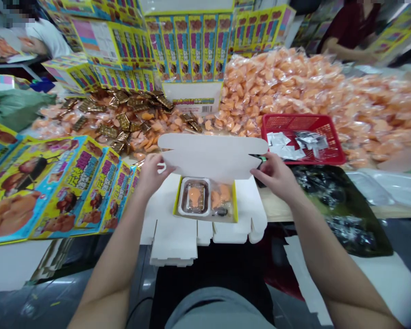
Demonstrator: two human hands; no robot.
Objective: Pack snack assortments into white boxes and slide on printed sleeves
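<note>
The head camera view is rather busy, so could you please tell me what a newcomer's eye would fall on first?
Probably the big heap of orange pieces in clear bags, spreading across the back right, beside bright yellow cartons stacked at the back. Front and centre, the left hand and right hand hold the raised white lid of an open box. The red basket of small packets also stands out, right of the lid.

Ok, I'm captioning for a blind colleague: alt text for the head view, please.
Left hand and right hand hold the raised white lid of a box containing a tray and orange pieces; stacked yellow boxes stand behind.
</note>
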